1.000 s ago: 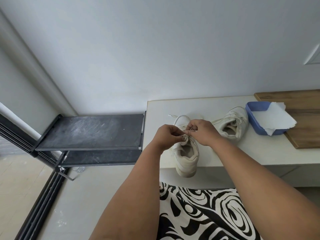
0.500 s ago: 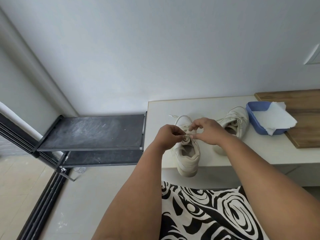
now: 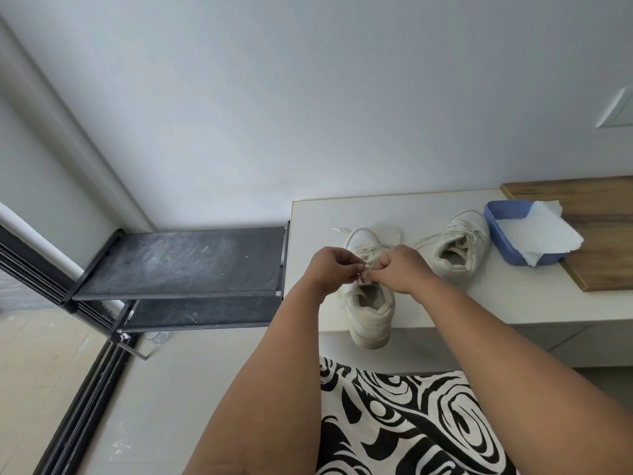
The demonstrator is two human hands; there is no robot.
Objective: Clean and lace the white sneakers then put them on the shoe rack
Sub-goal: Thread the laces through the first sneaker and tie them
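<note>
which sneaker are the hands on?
The near sneaker, heel overhanging the counter edge. Both the left hand and right hand pinch its laces; the other sneaker sits untouched.

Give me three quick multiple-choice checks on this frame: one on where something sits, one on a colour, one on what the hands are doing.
1. Where is the second sneaker?
A. On the shoe rack
B. On the white counter, left of the tub
C. On the floor

2. What colour is the tub that holds the paper towel?
A. Blue
B. Red
C. Green

3. What are the left hand and right hand doing?
A. Hanging idle
B. Wiping the counter
C. Pinching the laces of the near sneaker

Answers: 1 B, it lies on the white counter beside the tub, and the shoe rack holds no shoe. 2 A, its rim and wall are blue. 3 C, both hands' fingers meet on the laces above the sneaker's opening.
</note>
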